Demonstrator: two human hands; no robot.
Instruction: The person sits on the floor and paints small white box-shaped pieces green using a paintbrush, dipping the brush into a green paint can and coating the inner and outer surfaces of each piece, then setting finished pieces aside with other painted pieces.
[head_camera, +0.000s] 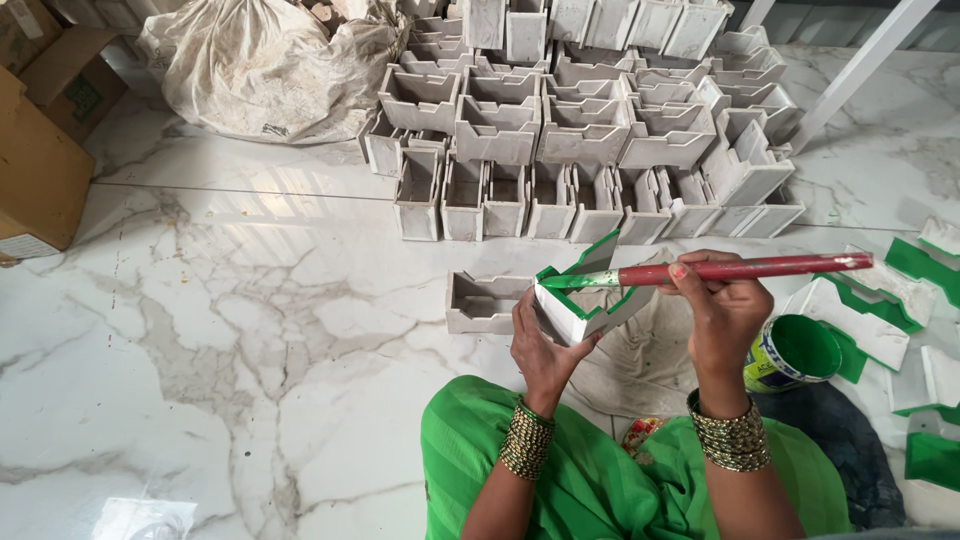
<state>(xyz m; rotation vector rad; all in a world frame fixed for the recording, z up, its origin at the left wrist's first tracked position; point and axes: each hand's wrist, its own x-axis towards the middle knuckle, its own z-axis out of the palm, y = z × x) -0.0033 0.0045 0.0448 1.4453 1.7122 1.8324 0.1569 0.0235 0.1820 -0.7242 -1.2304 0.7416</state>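
White moulded box (580, 300), half green, sits tilted in left hand (540, 350), grip clenched under it, above the lap. Right hand (722, 300) grips red-handled brush (720, 270), bristles on box rim. Best w/ short strokes along edges. Green paint tin (795, 352) nearby on marble floor (250, 330); unpainted boxes (580, 130) stacked beyond.

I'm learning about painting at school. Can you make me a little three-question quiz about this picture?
1. True or false: the right hand holds a paintbrush with a red handle.
2. What colour is the paint in the open tin? A) blue B) green C) yellow
3. What does the left hand hold?

Key
1. True.
2. B, green.
3. A small white box-shaped piece with its edges partly painted green. The brush tip rests on it, and a stack of unpainted white pieces lies behind on the marble floor.
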